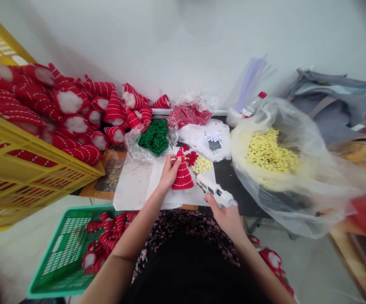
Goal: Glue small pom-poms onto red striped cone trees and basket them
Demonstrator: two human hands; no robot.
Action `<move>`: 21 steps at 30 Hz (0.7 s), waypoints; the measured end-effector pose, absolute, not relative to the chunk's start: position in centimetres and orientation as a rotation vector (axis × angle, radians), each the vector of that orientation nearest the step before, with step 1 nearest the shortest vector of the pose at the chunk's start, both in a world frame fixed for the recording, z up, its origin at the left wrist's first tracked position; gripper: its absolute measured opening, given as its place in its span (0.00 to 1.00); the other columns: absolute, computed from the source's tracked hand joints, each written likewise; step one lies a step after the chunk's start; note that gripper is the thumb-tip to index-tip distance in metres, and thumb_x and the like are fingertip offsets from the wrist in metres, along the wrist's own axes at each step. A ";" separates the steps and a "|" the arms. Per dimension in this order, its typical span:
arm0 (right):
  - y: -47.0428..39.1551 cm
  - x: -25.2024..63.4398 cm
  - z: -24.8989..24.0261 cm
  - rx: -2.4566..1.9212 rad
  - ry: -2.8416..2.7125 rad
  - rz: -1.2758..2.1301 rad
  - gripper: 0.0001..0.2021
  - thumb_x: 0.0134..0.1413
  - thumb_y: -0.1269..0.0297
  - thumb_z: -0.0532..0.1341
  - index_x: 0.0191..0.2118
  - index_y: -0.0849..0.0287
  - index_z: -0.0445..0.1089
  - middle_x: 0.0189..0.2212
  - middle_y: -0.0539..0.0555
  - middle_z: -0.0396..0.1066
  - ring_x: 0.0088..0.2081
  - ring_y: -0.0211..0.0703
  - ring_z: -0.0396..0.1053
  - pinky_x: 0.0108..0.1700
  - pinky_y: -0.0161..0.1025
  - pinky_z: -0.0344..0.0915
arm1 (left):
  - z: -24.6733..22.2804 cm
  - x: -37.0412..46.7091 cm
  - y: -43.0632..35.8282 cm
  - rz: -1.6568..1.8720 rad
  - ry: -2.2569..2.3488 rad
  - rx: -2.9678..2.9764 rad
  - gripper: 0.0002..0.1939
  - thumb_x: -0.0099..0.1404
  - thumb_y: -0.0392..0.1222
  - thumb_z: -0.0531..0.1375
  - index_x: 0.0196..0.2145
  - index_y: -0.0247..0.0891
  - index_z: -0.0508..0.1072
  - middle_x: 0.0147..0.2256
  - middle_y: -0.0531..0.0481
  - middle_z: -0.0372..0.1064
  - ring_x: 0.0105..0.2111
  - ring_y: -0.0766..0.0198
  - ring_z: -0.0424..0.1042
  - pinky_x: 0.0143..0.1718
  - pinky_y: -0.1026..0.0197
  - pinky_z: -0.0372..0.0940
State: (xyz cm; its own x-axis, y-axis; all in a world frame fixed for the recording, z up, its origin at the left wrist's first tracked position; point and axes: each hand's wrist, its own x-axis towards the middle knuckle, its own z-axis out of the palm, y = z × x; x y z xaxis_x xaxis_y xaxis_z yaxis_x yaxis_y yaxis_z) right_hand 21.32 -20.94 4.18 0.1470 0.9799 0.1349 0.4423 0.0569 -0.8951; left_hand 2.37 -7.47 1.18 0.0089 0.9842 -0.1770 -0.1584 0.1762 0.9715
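My left hand (169,171) is closed around the upper side of a red cone-shaped hat (183,177) with white stitched stripes, held over white paper (135,177). In my right hand (227,217) is a white glue gun (215,190), its nozzle pointing left toward the hat's lower edge. Just behind the hat lie a few red pompoms (191,158) and a patch of small yellow pieces (202,165). Green pompoms (154,137) fill a clear bag at the back left of the paper. A white bag (192,134) holding small white pieces (214,137) lies behind the yellow ones.
A yellow crate (37,154) at left overflows with stuffed red striped cones (70,101). On the floor, a green basket (48,249) contains more. A large plastic bag (318,181) of yellow pieces (271,154) stands right, near a red-capped bottle (254,104) and grey bag (328,101).
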 end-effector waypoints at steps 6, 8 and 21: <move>-20.3 21.5 4.8 -1.449 -1.418 0.951 0.23 0.65 0.47 0.57 0.27 0.58 0.74 0.26 0.56 0.77 0.29 0.46 0.74 0.35 0.40 0.71 | 1.1 2.1 -7.8 1.170 1.121 0.943 0.25 0.62 0.63 0.66 0.45 0.44 0.65 0.33 0.55 0.72 0.28 0.64 0.73 0.31 0.63 0.68; -20.2 21.4 4.6 -1.440 -1.396 0.982 0.23 0.65 0.45 0.57 0.27 0.58 0.73 0.25 0.56 0.77 0.27 0.45 0.72 0.32 0.39 0.69 | 1.0 2.0 -7.9 1.190 1.089 0.927 0.26 0.60 0.63 0.68 0.44 0.44 0.65 0.33 0.55 0.72 0.27 0.65 0.72 0.30 0.63 0.68; -20.4 21.3 4.1 -1.466 -1.366 1.016 0.23 0.64 0.44 0.57 0.29 0.58 0.72 0.22 0.55 0.76 0.23 0.44 0.70 0.30 0.39 0.68 | 1.0 2.0 -7.8 1.198 1.081 0.907 0.24 0.61 0.60 0.68 0.44 0.44 0.66 0.32 0.55 0.72 0.26 0.65 0.72 0.29 0.63 0.67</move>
